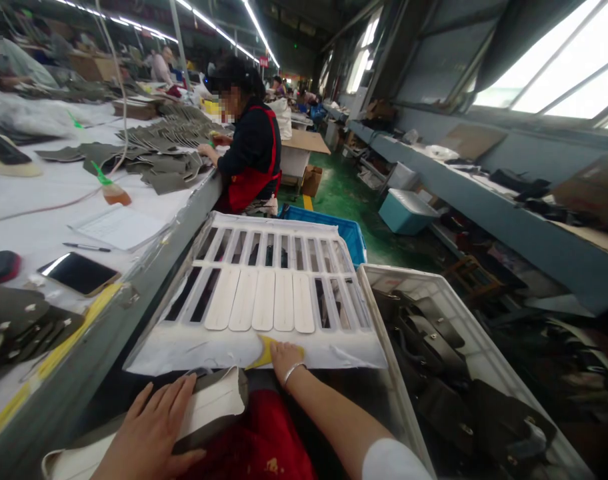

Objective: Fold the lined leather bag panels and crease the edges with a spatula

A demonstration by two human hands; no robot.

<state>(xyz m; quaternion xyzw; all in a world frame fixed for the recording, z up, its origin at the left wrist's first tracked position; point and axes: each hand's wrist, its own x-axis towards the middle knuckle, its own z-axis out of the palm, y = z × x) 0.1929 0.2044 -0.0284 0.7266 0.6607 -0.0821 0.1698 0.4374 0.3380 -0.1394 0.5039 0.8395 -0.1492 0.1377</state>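
Note:
My left hand (pixel 154 427) lies with fingers stretched out over a dark grey bag piece with a white panel (pixel 217 400), close to my lap. My right hand (pixel 286 360), with a silver bangle at its wrist, is at the front edge of a white slotted rack (pixel 194 347). Its fingers are bent over a flat yellow piece (pixel 261 352), which shows on both sides of them; whether this is loose or stuck to the rack I cannot tell. Several white oblong strips (pixel 263 300) lie side by side across the rack's front slots.
To the right stands a white crate (pixel 401 400) of dark bags, with a blue crate (pixel 351 233) behind the rack. On the left table are a phone (pixel 79 272), a pen (pixel 87 247), a notebook (pixel 117 225) and grey pieces (pixel 177 133). A co-worker (pixel 254 147) sits ahead.

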